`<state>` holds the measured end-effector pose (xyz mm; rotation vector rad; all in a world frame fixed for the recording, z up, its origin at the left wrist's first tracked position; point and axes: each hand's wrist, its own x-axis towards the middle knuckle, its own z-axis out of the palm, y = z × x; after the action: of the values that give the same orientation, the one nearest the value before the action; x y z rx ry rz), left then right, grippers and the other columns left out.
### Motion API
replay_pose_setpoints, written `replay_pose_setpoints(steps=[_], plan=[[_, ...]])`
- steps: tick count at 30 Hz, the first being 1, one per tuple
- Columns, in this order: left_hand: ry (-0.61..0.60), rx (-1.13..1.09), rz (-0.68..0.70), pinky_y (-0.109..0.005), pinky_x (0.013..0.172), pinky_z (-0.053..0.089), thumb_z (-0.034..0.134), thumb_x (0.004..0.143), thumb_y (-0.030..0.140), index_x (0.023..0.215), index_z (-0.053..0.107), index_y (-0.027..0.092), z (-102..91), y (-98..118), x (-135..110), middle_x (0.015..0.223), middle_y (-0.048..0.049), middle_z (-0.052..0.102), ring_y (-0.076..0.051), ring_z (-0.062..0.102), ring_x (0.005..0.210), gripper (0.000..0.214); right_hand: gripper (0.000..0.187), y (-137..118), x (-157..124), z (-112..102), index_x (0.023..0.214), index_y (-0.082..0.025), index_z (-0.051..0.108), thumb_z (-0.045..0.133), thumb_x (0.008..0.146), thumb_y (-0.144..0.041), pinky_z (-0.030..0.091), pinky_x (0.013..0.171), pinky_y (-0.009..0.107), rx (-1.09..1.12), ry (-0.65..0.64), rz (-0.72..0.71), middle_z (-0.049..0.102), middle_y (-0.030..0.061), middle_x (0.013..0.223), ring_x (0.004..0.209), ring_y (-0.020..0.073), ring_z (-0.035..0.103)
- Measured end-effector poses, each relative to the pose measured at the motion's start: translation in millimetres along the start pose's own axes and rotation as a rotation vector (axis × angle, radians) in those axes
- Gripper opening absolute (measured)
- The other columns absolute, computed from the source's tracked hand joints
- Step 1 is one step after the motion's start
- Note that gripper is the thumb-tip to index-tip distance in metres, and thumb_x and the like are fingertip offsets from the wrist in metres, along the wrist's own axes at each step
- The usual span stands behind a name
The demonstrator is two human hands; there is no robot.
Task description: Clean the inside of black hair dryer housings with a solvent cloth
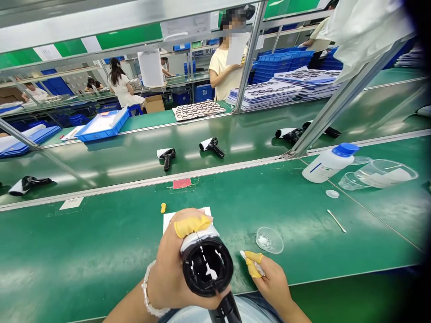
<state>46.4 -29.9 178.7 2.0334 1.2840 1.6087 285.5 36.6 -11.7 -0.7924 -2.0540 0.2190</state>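
Head view puts the left hand [166, 269] nearest me, clamped around a black hair dryer [207, 269]. Its open barrel tips up toward the camera, and its long axis runs down to a handle cut off by the lower frame edge. The right hand [272, 280], just beside the barrel and not touching it, pinches a small white wipe [252, 262] between yellow-capped fingers [252, 264]; I can't tell cloth from paper. Past them sit a clear plastic dish [269, 240] and a blue-capped white bottle [330, 163] on the green workbench [101, 251]. The barrel's dark interior is hard to make out.
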Motion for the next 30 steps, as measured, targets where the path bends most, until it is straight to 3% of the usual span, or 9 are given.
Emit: replay_pose_setpoints(steps=[3,6,10,13,15,18,20,25,30], plan=[[-0.004,-0.022,-0.099,-0.049,0.095,0.047,0.069,0.07,0.061,0.133,0.039,0.029,5.2,-17.7,-11.3,0.119,-0.0131,0.054,-0.033,0.054,0.114,0.076,0.019,-2.3,1.9,0.1,0.091,-0.017,0.066,0.049,0.089,-0.023,0.052,0.05,0.023,0.009,-0.023,0.043,0.068,0.0017,0.066,0.053,0.0136,0.063],[-0.039,-0.069,-0.304,-0.051,0.098,0.046,0.058,0.074,0.067,0.138,0.034,0.026,14.1,-50.9,-32.2,0.125,-0.0157,0.051,-0.033,0.054,0.116,0.079,0.02,-7.3,4.7,-4.6,0.084,-0.018,0.068,0.05,0.087,-0.026,0.051,0.049,0.023,0.037,-0.052,0.144,0.067,0.0016,0.063,0.052,0.0138,0.062],[0.018,-0.065,-0.587,-0.047,0.095,0.047,0.072,0.067,0.059,0.136,0.036,0.022,29.5,-87.8,-61.2,0.114,-0.012,0.053,-0.028,0.058,0.106,0.086,0.014,-19.3,12.7,-22.9,0.08,-0.018,0.068,0.059,0.082,-0.029,0.047,0.046,0.022,0.119,0.002,0.432,0.066,-0.0003,0.061,0.048,0.0122,0.058],[0.011,0.035,-0.553,-0.044,0.094,0.047,0.079,0.064,0.043,0.114,0.053,0.02,41.7,-97.5,-70.2,0.105,-0.008,0.053,-0.026,0.056,0.103,0.061,0.011,-36.6,34.2,-39.5,0.082,-0.019,0.066,0.062,0.081,-0.03,0.043,0.041,0.022,0.215,0.14,0.557,0.06,-0.0024,0.057,0.043,0.0106,0.051],[0.006,0.069,-0.478,-0.043,0.093,0.047,0.08,0.063,0.037,0.1,0.056,0.019,50.7,-99.3,-70.3,0.102,-0.0077,0.054,-0.026,0.054,0.104,0.048,0.006,-50.8,57.7,-44.8,0.085,-0.021,0.065,0.062,0.082,-0.025,0.043,0.044,0.023,0.306,0.098,0.459,0.061,-0.0014,0.063,0.049,0.011,0.052],[-0.008,-0.013,-0.468,-0.041,0.093,0.048,0.078,0.063,0.029,0.103,0.055,0.019,62.9,-101.7,-69.3,0.107,-0.0085,0.059,-0.025,0.057,0.106,0.047,0.009,-68.0,93.9,-36.9,0.089,-0.023,0.066,0.059,0.084,-0.018,0.047,0.057,0.025,0.354,-0.173,0.146,0.062,0.0007,0.076,0.065,0.0125,0.057],[-0.027,-0.098,-0.51,-0.039,0.09,0.049,0.077,0.062,0.026,0.105,0.054,0.019,67.6,-103.7,-70.0,0.108,-0.0076,0.063,-0.024,0.061,0.102,0.049,0.01,-72.5,108.6,-22.4,0.087,-0.02,0.066,0.056,0.086,-0.02,0.047,0.063,0.028,0.27,-0.307,0.017,0.059,0.0033,0.081,0.074,0.0144,0.056],[0.02,-0.144,-0.552,-0.033,0.08,0.053,0.078,0.058,0.027,0.101,0.054,0.02,70.4,-108.5,-70.5,0.099,-0.0036,0.066,-0.021,0.065,0.091,0.049,0.021,-66.7,110.4,12.7,0.084,-0.016,0.064,0.046,0.09,-0.025,0.041,0.065,0.031,0.099,-0.468,-0.069,0.053,0.0057,0.077,0.075,0.0179,0.047],[0.02,-0.096,-0.578,-0.031,0.077,0.053,0.074,0.06,0.027,0.102,0.054,0.019,72.9,-111.2,-67.7,0.098,-0.0031,0.066,-0.019,0.064,0.087,0.047,0.018,-65.5,117.6,16.6,0.085,-0.015,0.063,0.045,0.088,-0.019,0.038,0.066,0.031,0.065,-0.532,-0.066,0.052,0.0056,0.078,0.074,0.0183,0.042]])
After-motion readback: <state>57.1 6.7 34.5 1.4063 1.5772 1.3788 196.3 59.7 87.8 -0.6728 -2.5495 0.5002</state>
